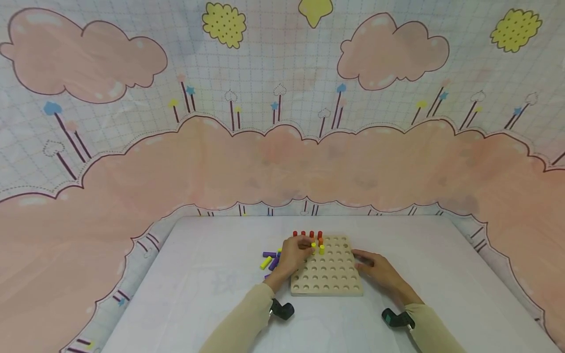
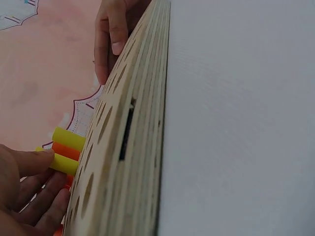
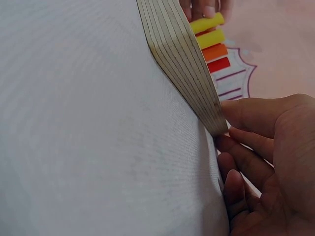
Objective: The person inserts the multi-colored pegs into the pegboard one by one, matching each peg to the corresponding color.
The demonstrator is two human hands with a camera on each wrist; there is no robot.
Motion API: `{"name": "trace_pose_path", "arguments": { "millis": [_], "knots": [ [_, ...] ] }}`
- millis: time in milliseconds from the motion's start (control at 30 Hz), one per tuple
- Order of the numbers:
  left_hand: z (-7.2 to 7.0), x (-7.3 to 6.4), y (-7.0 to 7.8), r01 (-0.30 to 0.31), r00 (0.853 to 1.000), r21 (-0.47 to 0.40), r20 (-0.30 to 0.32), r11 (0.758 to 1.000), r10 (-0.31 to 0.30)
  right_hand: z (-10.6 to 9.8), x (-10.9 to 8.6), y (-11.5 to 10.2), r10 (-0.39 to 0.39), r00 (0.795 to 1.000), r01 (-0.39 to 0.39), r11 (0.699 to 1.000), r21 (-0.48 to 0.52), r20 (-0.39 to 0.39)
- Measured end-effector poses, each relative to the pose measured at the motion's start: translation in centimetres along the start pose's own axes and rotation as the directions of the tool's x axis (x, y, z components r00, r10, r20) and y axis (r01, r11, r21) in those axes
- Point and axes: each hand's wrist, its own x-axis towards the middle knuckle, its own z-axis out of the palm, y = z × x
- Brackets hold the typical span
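A wooden pegboard with rows of round holes lies on the table. My left hand is over its left side, thumb and fingertips pinching a yellow peg that stands at the board's face. Beside it another yellow peg stands upright, with an orange peg just behind. Several red pegs line the back row. At the board's right edge, my right hand holds the side, with the thumb against the edge and the other fingers curled close below it.
Loose purple and yellow pegs lie left of the board, among them a yellow peg and a purple peg; my left hand partly hides the pile. The white table reaches back to a printed cloth backdrop.
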Motion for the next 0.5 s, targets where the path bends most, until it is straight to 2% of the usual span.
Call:
{"name": "trace_pose_path", "arguments": {
  "millis": [233,500],
  "knots": [
    [0.1,-0.4,-0.1,0.002,1.000,0.054,0.013,0.999,-0.003,0.1,-0.3,0.2,0.009,1.000,-0.009,1.000,-0.012,-0.005],
    [-0.4,-1.2,0.5,0.001,0.999,0.027,0.033,1.000,-0.002,0.1,-0.7,0.1,-0.003,1.000,0.003,1.000,-0.024,-0.007]
  ]
}}
